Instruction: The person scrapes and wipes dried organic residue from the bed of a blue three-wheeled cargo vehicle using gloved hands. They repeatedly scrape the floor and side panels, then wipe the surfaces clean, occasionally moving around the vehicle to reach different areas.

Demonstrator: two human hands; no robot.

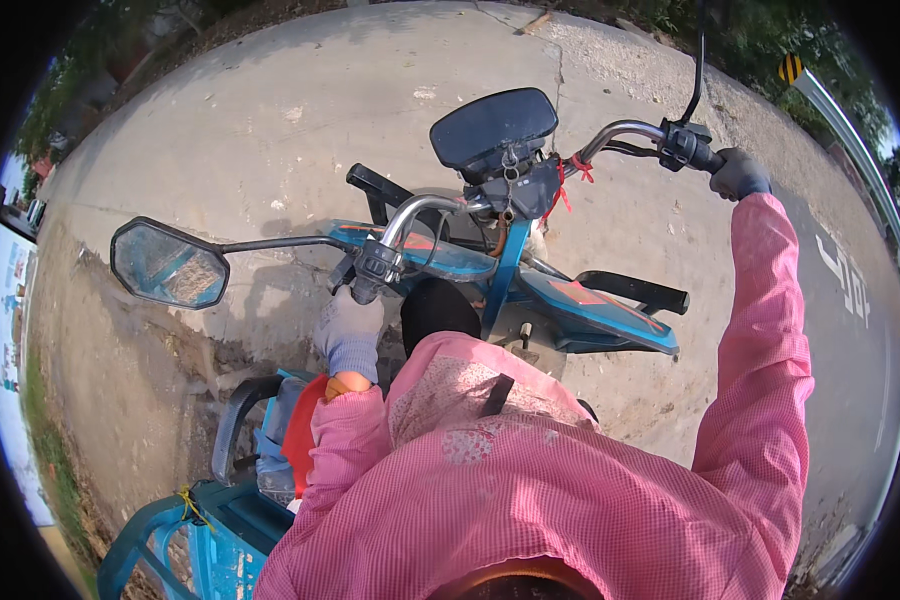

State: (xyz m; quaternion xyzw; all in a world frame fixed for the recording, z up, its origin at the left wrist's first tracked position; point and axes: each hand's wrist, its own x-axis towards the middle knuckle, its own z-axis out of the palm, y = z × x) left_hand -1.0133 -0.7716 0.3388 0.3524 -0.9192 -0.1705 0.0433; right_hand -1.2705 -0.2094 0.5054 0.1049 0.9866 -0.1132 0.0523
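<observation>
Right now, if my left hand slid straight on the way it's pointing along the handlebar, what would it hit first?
Your left hand grips the left handlebar grip, pointing up the bar. Going straight on, it would likely meet the black switch box first, then the chrome bar, though depth is unclear.

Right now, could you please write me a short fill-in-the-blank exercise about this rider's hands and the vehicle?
1. Both hands wear grey ____.
2. The left hand grips the left handlebar grip, and just outboard of it a stalk carries a rear-view ____.
3. The right hand holds the right handlebar grip with a sleeve coloured ____.
4. A ribbon tied near the black dashboard is ____.

Missing words: gloves; mirror; pink; red
</observation>
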